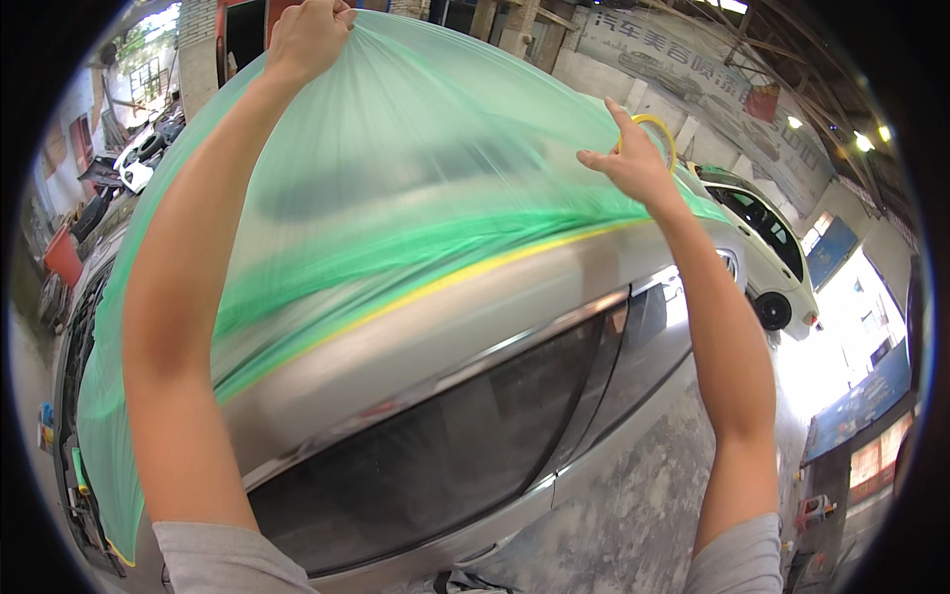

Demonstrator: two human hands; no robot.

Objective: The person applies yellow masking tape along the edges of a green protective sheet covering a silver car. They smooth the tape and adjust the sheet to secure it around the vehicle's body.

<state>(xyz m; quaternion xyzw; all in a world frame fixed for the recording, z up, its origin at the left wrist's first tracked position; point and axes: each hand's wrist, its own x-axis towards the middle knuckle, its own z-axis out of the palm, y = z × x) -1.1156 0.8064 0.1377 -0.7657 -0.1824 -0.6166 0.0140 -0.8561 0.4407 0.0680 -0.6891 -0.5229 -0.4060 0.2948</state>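
Note:
Thin green masking film [396,129] is draped over the roof and windscreen of a silver car [475,297]. Raised high at the upper left, my left hand [309,42] pinches the film, drawing it up into folds that fan out from the fingers. A strip of yellow tape [435,287] runs along the film's lower edge on the car's roof side. Over the far right part of the roof, my right hand [638,163] has a roll of yellow masking tape [661,131] hooked on it. Its index finger and thumb stick out; the other fingers are partly hidden.
Below the roof is the car's dark side window [435,436]. A white car [760,233] stands behind on the right. Car parts and a red bucket [64,257] are at the far left. Grey stained floor [633,485] lies beside the silver car.

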